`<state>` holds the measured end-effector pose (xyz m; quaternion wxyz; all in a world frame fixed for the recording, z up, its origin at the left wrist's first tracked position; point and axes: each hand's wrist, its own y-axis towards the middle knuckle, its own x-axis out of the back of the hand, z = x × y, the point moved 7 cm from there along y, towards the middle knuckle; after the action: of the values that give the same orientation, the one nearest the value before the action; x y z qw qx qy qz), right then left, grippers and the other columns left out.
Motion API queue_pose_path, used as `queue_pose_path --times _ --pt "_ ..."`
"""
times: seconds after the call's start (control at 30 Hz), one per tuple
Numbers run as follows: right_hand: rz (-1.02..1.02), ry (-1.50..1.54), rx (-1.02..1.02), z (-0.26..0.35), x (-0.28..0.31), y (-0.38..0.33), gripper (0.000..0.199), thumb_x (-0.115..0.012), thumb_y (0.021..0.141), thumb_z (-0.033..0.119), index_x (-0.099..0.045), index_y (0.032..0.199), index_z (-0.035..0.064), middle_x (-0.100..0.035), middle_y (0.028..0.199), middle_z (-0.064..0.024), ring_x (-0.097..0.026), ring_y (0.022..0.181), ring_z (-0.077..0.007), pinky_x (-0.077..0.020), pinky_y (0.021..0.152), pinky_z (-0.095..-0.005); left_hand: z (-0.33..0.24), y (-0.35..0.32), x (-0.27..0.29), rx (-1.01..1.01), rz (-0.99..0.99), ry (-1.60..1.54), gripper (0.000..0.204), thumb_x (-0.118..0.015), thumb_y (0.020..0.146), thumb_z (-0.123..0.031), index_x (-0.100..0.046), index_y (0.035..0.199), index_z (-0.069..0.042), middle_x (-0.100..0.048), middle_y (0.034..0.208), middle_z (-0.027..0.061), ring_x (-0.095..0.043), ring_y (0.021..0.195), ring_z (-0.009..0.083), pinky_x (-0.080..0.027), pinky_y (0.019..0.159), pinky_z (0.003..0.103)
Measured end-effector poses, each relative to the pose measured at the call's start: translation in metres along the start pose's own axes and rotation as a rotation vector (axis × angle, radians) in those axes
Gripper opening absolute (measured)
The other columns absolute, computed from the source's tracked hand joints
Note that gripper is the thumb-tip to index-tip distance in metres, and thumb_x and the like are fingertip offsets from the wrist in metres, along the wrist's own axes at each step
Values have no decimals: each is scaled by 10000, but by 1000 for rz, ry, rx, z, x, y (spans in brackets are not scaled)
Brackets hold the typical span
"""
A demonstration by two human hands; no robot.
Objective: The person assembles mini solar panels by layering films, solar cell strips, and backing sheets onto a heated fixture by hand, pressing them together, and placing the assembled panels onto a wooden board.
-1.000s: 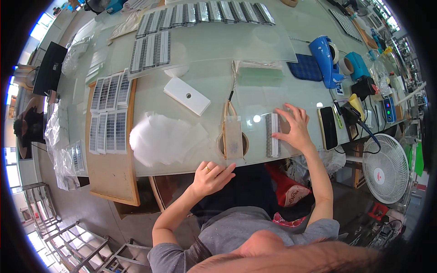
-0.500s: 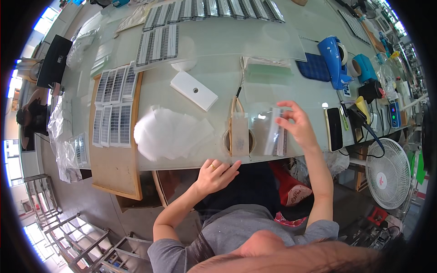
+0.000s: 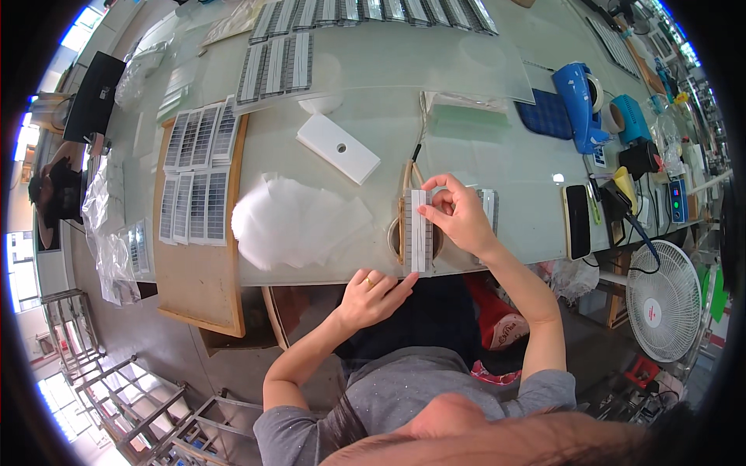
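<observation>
My right hand (image 3: 458, 213) pinches a narrow flat panel (image 3: 420, 245) near its upper end. The panel has grey gridded sides and a white strip down its middle. It lies lengthwise over a wooden block (image 3: 402, 225), which sits on a round ring (image 3: 437, 242) and is mostly covered. At the table's front edge is my left hand (image 3: 373, 299), its index finger stretched toward the panel's lower end and the other fingers curled. Whether that fingertip touches the panel is unclear. Another gridded panel (image 3: 488, 206) lies to the right, partly behind my right hand.
White thin sheets (image 3: 299, 221) lie left of the block, near a white box with a hole (image 3: 338, 149). A wooden board (image 3: 198, 272) carries several gridded panels. More panels (image 3: 373, 17) stand in a far row. At right are a phone (image 3: 576, 221), a blue tape dispenser (image 3: 573, 109) and a fan (image 3: 663, 299).
My right hand has moved left from the panels at the right to the block, where a panel is now in its fingers. My left hand stays almost in place.
</observation>
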<state>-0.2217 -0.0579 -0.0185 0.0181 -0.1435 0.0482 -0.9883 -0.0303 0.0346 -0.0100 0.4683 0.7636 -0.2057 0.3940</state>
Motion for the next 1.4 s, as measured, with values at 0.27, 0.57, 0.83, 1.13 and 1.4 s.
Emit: queue_pose_path --times 0.27,0.57,0.83,1.13,1.4 --pt "-32 -81 99 3 2 0 270 -752 868 91 -593 1079 39 -623 645 9 -367 524 -27 -288 492 -232 -1 1 -1 -33 -1 20 459 -777 776 -188 -703 1228 -156 -462 792 -29 -453 715 127 -380 613 281" --pt "-155 -291 285 19 5 -5 297 -820 787 149 -633 1006 73 -566 776 11 -428 610 -88 -358 564 -254 -1 -4 -3 -65 1 45 499 -755 731 -151 -705 1227 -141 -469 804 -33 -449 720 122 -392 631 273" --pt "-170 -339 232 2 6 0 334 -856 757 271 -672 983 109 -518 873 28 -481 748 -114 -378 756 -292 -1 -4 -3 -67 17 75 486 -770 678 -133 -737 1161 -179 -526 838 -61 -485 733 105 -396 655 271" --pt "-171 -431 242 6 7 -1 322 -846 760 318 -684 976 144 -551 921 26 -515 826 -142 -291 883 -339 0 -5 -4 -58 20 64 516 -765 662 -134 -735 1175 -188 -530 843 -62 -492 745 109 -403 675 275" --pt "-212 -497 329 11 6 -3 323 -841 760 355 -659 966 186 -535 932 30 -527 805 -148 -278 823 -359 -1 -3 1 -106 -23 27 533 -746 687 -137 -711 1218 -154 -526 867 -33 -484 765 119 -414 682 277"
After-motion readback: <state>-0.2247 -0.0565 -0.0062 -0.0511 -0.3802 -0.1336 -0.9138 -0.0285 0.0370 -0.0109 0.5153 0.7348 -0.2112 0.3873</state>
